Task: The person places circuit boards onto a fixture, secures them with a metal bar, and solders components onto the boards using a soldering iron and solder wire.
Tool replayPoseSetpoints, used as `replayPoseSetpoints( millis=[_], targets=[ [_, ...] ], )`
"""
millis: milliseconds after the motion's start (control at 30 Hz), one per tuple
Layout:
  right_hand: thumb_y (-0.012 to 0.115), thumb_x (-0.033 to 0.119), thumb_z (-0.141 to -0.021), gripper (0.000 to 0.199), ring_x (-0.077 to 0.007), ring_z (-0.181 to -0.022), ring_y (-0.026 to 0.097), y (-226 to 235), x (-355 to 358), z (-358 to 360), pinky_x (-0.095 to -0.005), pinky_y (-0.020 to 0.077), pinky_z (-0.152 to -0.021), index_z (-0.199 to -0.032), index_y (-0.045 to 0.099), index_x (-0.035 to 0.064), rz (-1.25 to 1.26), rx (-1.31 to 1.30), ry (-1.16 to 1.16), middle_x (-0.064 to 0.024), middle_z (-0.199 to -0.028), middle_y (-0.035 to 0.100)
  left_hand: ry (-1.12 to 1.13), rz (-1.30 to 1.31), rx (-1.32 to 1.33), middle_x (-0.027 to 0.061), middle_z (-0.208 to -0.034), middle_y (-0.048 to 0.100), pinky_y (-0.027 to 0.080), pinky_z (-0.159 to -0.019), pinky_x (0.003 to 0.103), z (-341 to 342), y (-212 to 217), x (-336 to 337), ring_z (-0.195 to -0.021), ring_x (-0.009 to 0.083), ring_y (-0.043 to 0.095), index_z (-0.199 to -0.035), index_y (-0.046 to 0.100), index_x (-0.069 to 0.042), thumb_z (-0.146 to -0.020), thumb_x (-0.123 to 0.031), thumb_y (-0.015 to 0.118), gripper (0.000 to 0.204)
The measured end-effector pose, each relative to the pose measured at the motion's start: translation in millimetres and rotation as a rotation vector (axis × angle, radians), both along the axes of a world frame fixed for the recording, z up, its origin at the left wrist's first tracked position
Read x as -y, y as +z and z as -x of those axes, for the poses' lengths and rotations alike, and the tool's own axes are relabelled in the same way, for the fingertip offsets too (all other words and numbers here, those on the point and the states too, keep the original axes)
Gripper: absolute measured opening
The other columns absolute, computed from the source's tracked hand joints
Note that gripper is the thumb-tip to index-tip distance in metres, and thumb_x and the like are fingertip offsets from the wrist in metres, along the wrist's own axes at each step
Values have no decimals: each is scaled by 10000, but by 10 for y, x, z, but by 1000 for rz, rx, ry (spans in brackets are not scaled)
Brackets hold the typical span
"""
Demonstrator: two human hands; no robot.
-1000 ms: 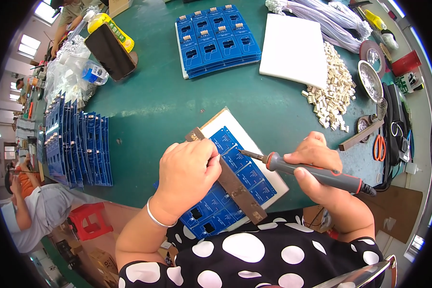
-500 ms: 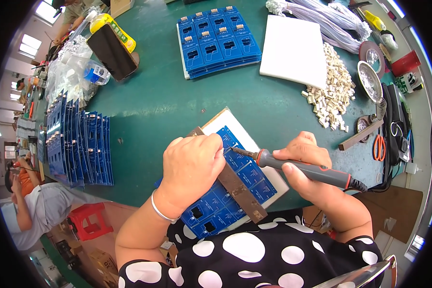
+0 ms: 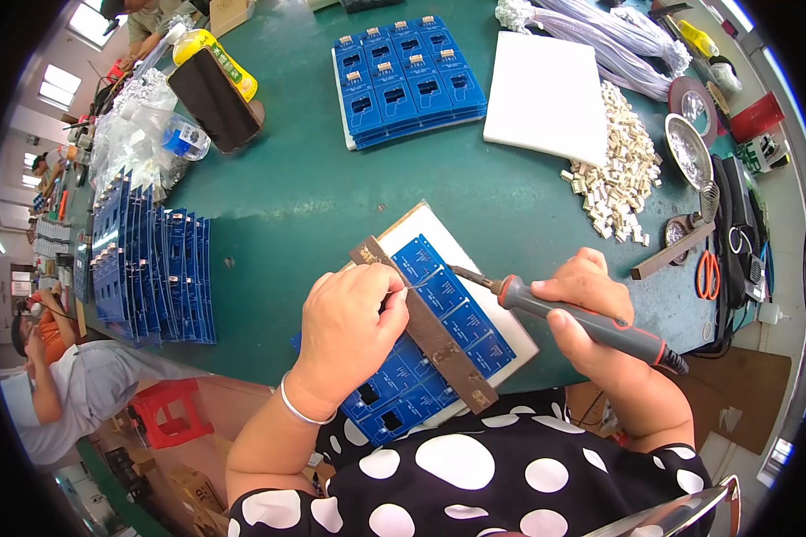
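A blue circuit board panel (image 3: 457, 313) lies on a white pad (image 3: 418, 224) at the near edge of the green table, crossed by a brown metal bar (image 3: 430, 336). My left hand (image 3: 349, 327) rests on the board and bar, pinching a thin solder wire (image 3: 403, 288) whose end meets the iron's tip. My right hand (image 3: 591, 309) grips a soldering iron (image 3: 564, 311) with a dark grey and red handle. Its tip (image 3: 457, 270) touches the board near the bar's upper end.
A tray of blue boards (image 3: 412, 80) and a white foam block (image 3: 546, 94) sit at the back. A heap of white connectors (image 3: 618, 170) lies right. Racks of blue boards (image 3: 148, 268) stand left. Iron stand, tins, scissors (image 3: 707, 273) line the right edge. Another person (image 3: 54, 394) sits lower left.
The soldering iron tip has shifted left and up along the board toward the bar's upper end. My left hand has stayed on the bar with the wire.
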State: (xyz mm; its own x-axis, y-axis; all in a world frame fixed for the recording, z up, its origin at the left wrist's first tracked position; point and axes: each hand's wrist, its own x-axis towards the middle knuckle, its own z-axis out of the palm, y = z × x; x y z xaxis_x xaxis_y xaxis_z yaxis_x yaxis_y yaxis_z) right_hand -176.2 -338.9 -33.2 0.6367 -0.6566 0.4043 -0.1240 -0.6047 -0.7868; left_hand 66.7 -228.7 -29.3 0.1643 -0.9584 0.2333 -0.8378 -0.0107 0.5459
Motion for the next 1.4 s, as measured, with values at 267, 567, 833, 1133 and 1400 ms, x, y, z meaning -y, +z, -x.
replayPoseSetpoints(
  millis=[267,567,833,1133,1400],
  targets=[
    [701,157,-729,235,-194,-653,592,-121,-88,53,-364,410,-780,-922,714,24,-46,48,11,-55,-770,679,-5,39,159,36,-616,561,394,-555,359,40,10,81,-579,233,559,-699,539,-97,-709,-51,676,145],
    [710,136,-733,231,-180,-650,595,-104,-83,-78,-352,407,-785,-940,719,34,-95,-9,12,-50,-768,687,4,3,189,51,-659,608,420,-599,356,14,-36,80,-599,250,572,-724,589,-95,-717,-60,677,96],
    [701,119,-730,228,-182,-663,599,-118,-93,-100,-355,407,-790,-940,713,29,-89,8,19,-48,-764,683,-15,12,174,52,-670,617,425,-600,360,23,-41,79,-611,245,586,-735,597,-98,-717,-60,682,95],
    [669,127,-744,228,-206,-666,584,-98,-76,175,-366,413,-803,-940,701,15,-58,55,-49,-71,-785,676,-65,19,142,27,-750,583,403,-688,348,133,19,43,-718,227,558,-749,595,-107,-675,-41,685,134],
    [677,138,-740,246,-208,-653,585,-210,-195,234,-364,414,-778,-948,705,11,-99,79,7,-67,-776,670,-104,52,207,10,-843,565,330,-846,404,220,-44,78,-881,227,527,-752,587,-124,-647,-60,689,160]
  ],
)
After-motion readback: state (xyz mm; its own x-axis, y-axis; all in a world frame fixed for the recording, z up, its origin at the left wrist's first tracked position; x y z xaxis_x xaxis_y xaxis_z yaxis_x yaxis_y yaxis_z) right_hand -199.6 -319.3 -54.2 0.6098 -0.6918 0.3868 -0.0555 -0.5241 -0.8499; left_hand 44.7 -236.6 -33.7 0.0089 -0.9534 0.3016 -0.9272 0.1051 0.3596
